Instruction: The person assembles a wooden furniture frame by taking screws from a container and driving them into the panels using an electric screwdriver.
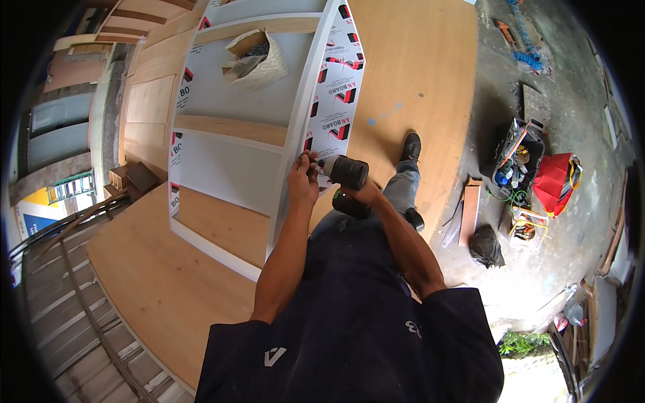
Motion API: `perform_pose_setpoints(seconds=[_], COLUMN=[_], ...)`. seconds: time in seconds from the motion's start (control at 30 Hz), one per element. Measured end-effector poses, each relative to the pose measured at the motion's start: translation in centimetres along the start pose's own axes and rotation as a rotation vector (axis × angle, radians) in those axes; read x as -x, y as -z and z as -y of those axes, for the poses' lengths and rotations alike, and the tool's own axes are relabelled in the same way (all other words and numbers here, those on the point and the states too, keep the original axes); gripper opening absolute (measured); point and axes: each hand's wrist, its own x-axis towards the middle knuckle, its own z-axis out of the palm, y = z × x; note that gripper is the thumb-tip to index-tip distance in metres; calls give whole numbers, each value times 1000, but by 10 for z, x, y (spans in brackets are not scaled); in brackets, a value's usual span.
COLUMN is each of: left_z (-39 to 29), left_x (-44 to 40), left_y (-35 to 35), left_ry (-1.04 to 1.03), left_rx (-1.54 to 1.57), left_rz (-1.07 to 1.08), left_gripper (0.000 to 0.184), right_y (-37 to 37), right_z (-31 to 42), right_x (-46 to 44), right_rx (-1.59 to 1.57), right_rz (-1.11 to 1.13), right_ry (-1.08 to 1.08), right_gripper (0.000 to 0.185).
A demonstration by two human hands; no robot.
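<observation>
A black cordless drill (349,172) is gripped by its handle in my right hand (366,193). Its nose points left, toward the near edge of a white-faced cabinet (293,144). At that edge my left hand (304,177) is closed, its fingers pinched together just in front of the drill's tip. Whatever sits between those fingertips is too small to make out. The cabinet has open compartments with wooden rails, and its side wears printed protective film (336,101). Inside the upper compartment rests an open, pale woven bag (259,67) holding small dark pieces, perhaps fasteners.
Under the cabinet and my feet lies a broad wooden panel (430,80). On the concrete floor to the right are a black tool bin (500,164), a red bag (555,181), a black plastic bag (486,246) and a blue coiled hose (527,59). Slatted metal (80,316) borders the left.
</observation>
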Motion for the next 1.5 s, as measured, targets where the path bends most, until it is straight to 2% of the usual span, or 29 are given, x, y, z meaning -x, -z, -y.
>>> perform_pose_setpoints(seconds=[0.1,0.2,0.3,0.4,0.67,0.77,0.83,0.87,0.93,1.0,1.07,1.13,1.17,1.23,1.33,1.43,1.5], left_z=[-1,0,0,0,-3,-7,-16,-20,-40,-73,-101,-115,-116,-112,-99,-97,-96], left_x=[-8,-13,-15,-15,-11,-7,-2,4,22,21,-3,-33,-48,-69,-76,-75,-80], left_y=[2,3,3,5,2,-2,5,10,5,-8,-14,-24,-27,-31,-31,-31,-31], left_ry=[11,16,13,16,30,13,117,118,-434,-774,-838,-1051,-1051,-1155,-1053,-1076,-1091], left_rx=[-15,-33,-59,-73,-73,-125,-364,-368,-982,-1081,-1194,-1484,-1482,-1757,-1929,-1934,-1923], left_rz=[3,-3,-9,-2,-16,-63,-138,-136,-292,-277,-211,-75,-77,131,164,149,139], left_gripper=[14,14,13,13,12,12,18,18,24,28,28,31,31,36,42,48,49], right_y=[-4,-1,-2,1,0,2,4,3,2,4,6,5,4,4,6,3,3], right_z=[-7,-9,-11,-11,-8,-13,-12,-13,-14,-14,-19,-19,-17,-19,-25,-26,-26], right_x=[-8,-11,-14,-14,-13,-14,-16,-15,-15,-15,-17,-20,-19,-20,-19,-18,-21], right_rx=[-63,-63,-108,-120,-148,-125,-106,-100,-104,-94,-112,-126,-159,-193,-166,-172,-138], right_rz=[-38,-2,-15,38,39,48,51,65,72,85,85,93,99,100,108,97,97], right_ry=[91,28,99,39,70,77,65,71,77,121,104,90,92,87,119,29,149], right_gripper=[38,39,41,44,40,37,35,31,26,26,25,25,25,25,26,32,33])
